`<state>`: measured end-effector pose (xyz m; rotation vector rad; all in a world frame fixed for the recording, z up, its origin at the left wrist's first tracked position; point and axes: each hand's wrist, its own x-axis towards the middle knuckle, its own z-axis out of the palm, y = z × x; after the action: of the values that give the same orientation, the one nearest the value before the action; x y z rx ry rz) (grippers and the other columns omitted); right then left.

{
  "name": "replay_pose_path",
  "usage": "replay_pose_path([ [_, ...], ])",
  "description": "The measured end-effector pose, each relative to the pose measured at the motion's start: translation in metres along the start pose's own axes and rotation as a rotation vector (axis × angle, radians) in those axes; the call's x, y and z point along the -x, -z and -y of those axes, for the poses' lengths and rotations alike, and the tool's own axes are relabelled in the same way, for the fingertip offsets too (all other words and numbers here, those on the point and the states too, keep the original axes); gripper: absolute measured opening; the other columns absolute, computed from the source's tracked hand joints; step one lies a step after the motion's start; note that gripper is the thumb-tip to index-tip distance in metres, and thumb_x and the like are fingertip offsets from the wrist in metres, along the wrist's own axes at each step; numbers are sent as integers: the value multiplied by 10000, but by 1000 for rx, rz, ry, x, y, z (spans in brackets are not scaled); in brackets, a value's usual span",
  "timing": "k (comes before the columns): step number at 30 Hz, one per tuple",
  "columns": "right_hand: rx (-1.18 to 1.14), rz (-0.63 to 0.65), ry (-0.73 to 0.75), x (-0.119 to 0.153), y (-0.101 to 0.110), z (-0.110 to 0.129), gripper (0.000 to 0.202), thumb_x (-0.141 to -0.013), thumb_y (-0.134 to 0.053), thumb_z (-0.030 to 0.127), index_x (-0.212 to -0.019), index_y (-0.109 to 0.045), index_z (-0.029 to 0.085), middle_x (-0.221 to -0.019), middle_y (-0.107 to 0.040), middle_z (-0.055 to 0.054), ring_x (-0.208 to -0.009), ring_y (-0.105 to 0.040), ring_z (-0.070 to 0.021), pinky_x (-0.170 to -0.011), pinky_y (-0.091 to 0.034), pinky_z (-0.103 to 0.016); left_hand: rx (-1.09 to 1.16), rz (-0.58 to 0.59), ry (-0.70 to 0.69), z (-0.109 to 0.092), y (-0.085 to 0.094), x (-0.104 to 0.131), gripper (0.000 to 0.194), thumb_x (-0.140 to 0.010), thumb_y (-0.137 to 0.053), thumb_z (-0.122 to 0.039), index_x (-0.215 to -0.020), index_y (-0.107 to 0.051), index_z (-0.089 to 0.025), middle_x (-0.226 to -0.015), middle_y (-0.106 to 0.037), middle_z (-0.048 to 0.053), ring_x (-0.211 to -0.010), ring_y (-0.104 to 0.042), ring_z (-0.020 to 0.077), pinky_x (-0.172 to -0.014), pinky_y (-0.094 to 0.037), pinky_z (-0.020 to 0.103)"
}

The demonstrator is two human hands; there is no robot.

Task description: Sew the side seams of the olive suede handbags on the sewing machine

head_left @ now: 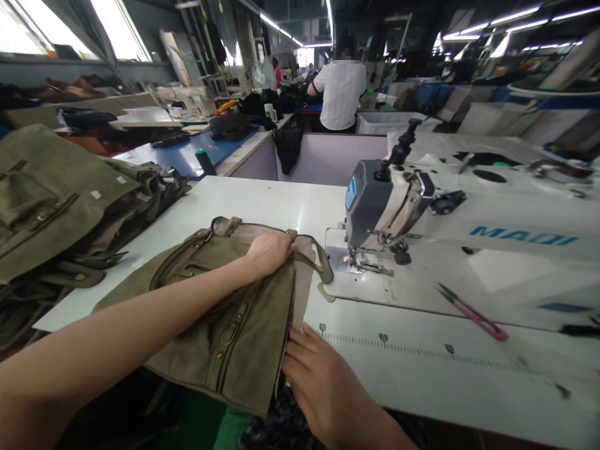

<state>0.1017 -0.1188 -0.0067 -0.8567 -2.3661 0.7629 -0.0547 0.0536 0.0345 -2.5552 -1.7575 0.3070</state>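
Nearest the camera, the left forearm (pixel 126 328) crossed the olive canvas bag (pixel 267 325) from the lower left. The bag lay on the near part of the white worktable (pixel 262 197), left of the MAQI sewing machine (pixel 515 200), with its near end beyond the table edge.

Left hand (pixel 270 253): fingers curled closed on the bag's far right edge, beside a strap loop (pixel 324 267) that reached close to the needle plate (pixel 341 259).

Right hand (pixel 323 372): fingers extended along the right edge, near the pale lining (pixel 302 294). Thumb hidden; pinch or flat contact could not be determined.

Handling: the canvas appeared soft, fairly light and not fragile, likely stiffer at the seams and at the metal buckle (pixel 229 333). The flat edge beside the lining seemed the best hold; the loose loop offered poor control.

Surroundings: pink-handled thread snips (pixel 473 314) lay right of a printed scale (pixel 398 345); similar olive pieces (pixel 47 206) were stacked at left.
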Motion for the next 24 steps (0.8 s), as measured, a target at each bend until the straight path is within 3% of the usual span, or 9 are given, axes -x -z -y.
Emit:
replay_pose_path([
  [4,-34,3,-5,-2,0,2,247,-669,-560,132,-901,-641,154,-1009,-637,-98,-1049,-560,-245,-1157,-269,-394,83,22,-17,5,4,-4,318,-982,-423,-387,-824,-601,-177,-862,-711,72,-815,-678,215,-638,-429,269],
  [7,-111,-73,24,1,1,-1,264,-637,-516,106,-859,-647,167,-1016,-643,-107,-1030,-581,-248,-991,-457,-364,115,-3,-41,6,21,10,238,-901,-561,-441,-911,-575,-204,-764,-679,15,-706,-647,195,-558,-375,255],
  [10,-145,-362,74,-1,24,-4,307,-717,-414,6,-825,-636,189,-860,-661,-45,-794,-624,-165,-699,-512,-255,110,-109,-69,6,37,39,247,-942,-474,-431,-883,-556,-206,-694,-627,11,-642,-604,194,-539,-331,271],
  [13,2,-570,117,-31,64,-10,330,-758,-395,-47,-792,-621,191,-883,-641,-39,-834,-618,-155,-722,-494,-263,170,-284,-293,3,43,73,325,-983,-378,-372,-748,-513,-192,-652,-571,11,-597,-551,163,-546,-335,276],
  [15,126,-387,-3,-67,84,-18,393,-734,-371,-78,-848,-640,185,-989,-644,-61,-973,-601,-182,-842,-490,-317,223,-385,-457,1,42,92,324,-985,-377,-315,-707,-485,-189,-630,-539,2,-571,-513,147,-548,-346,277],
  [16,189,-154,-64,-86,88,-24,403,-734,-399,-81,-914,-651,177,-1056,-644,-73,-1058,-576,-198,-925,-465,-350,239,-424,-506,0,40,100,313,-982,-386,-288,-700,-478,-189,-623,-529,-2,-564,-498,144,-550,-350,280],
  [19,185,138,-17,-132,83,-37,271,-658,-628,-33,-789,-685,198,-933,-689,-31,-979,-619,-210,-872,-487,-298,265,-505,-555,0,36,114,284,-972,-410,-231,-699,-477,-189,-629,-532,-6,-565,-479,142,-563,-366,288],
  [22,178,214,-26,-150,65,-43,156,-704,-713,45,-700,-667,194,-830,-702,-24,-868,-652,-209,-793,-497,-281,277,-572,-510,4,39,126,281,-965,-423,-211,-688,-466,-192,-623,-526,-5,-559,-460,143,-555,-368,294],
  [24,180,168,-107,-154,59,-48,61,-830,-670,124,-805,-675,179,-841,-708,-45,-865,-659,-221,-806,-497,-318,259,-607,-478,6,45,135,284,-961,-436,-212,-678,-452,-196,-610,-509,-6,-550,-439,144,-541,-354,298],
])
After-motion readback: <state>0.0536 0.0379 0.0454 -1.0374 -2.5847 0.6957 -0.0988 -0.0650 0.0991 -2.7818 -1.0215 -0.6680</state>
